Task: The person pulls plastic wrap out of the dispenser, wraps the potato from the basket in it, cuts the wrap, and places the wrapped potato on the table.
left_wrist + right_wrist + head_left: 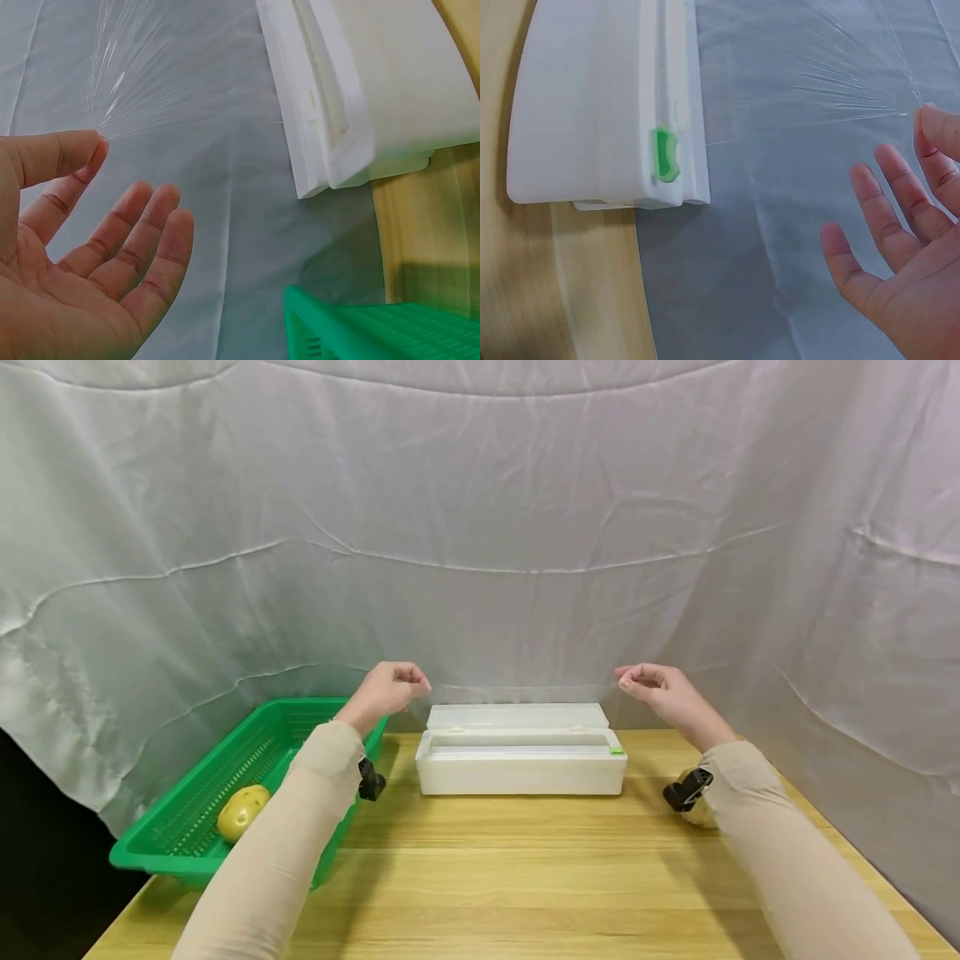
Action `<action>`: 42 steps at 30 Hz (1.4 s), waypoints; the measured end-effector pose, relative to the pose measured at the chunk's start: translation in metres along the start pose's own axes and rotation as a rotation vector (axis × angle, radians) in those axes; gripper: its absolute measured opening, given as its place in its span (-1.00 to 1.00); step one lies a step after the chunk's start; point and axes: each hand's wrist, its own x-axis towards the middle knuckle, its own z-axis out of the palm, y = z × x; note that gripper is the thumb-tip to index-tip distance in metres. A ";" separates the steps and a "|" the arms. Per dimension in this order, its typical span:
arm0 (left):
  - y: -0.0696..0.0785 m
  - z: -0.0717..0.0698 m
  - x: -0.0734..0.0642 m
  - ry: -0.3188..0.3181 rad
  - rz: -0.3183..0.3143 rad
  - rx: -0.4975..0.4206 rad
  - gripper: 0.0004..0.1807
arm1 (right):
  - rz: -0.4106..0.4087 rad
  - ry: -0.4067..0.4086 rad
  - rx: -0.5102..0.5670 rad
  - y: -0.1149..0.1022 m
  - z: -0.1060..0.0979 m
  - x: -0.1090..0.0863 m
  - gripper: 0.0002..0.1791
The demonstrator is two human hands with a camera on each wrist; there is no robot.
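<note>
Two corners of clear wrap [150, 82] were pinched by the left hand [384, 692] and right hand [666, 692], set well apart, probably to keep it stretched flat.

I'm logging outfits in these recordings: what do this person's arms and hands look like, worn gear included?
The left sleeve and right sleeve are long, plain and beige. The left wrist device and right wrist device are small, black and boxy. The left hand and right hand are bare, with no gloves or rings visible.
</note>
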 end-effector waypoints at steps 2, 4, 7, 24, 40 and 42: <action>0.002 -0.001 0.000 0.003 -0.001 -0.003 -0.85 | -0.004 0.003 -0.004 -0.002 -0.001 0.000 -0.62; 0.003 -0.001 0.000 0.006 0.001 -0.002 -0.84 | -0.007 0.005 -0.013 -0.003 -0.002 0.000 -0.61; 0.005 -0.002 0.000 0.003 0.004 -0.005 -0.85 | -0.003 0.010 -0.022 -0.005 -0.003 0.000 -0.59; 0.014 -0.009 0.000 0.019 0.017 -0.017 -0.85 | 0.017 0.035 0.068 -0.020 -0.006 0.002 -0.68; 0.025 -0.014 -0.001 0.052 0.037 -0.032 -0.84 | 0.039 0.096 0.101 -0.029 -0.010 0.007 -0.78; 0.026 -0.014 0.000 0.058 0.038 -0.031 -0.84 | 0.040 0.108 0.108 -0.030 -0.010 0.007 -0.78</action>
